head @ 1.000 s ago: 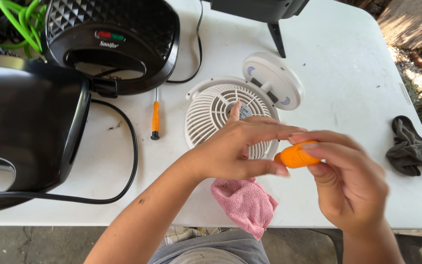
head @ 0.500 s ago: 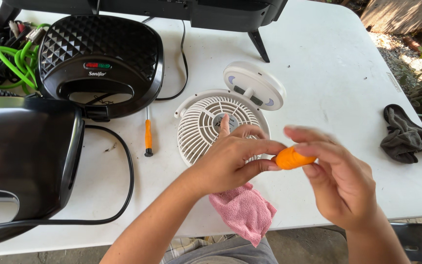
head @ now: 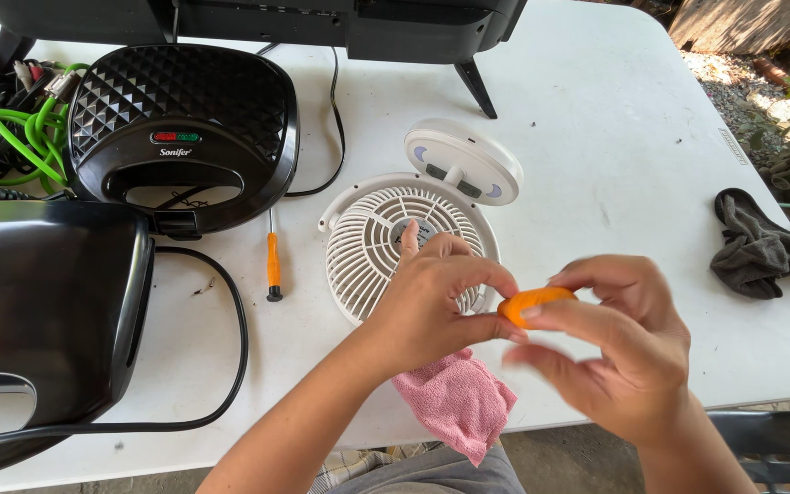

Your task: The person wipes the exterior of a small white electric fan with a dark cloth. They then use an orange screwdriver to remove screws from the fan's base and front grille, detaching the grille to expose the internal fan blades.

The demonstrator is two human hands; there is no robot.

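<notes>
We see a small orange piece [head: 535, 302] pinched between our two hands, held in the air above the near edge of the white table [head: 614, 165]. Our left hand [head: 436, 297] comes in from the near left, its fingers curled and its thumb and forefinger closed on the left end of the piece. Our right hand [head: 619, 343] sits just to the right, fingers bent round the right end, thumb underneath; part of it is blurred. What the orange piece is exactly, we cannot tell.

Directly beyond the left hand lies a round white fan grille [head: 377, 242], flat on the table, with a white disc-shaped fan base [head: 464, 163] touching its far right side. A pink cloth [head: 454, 398] hangs over the near table edge beneath our hands. Left of the grille lies a small orange-handled screwdriver [head: 272, 261], and further left two black sandwich makers [head: 180, 128]. A dark grey rag [head: 756, 247] lies well apart at the right edge.
</notes>
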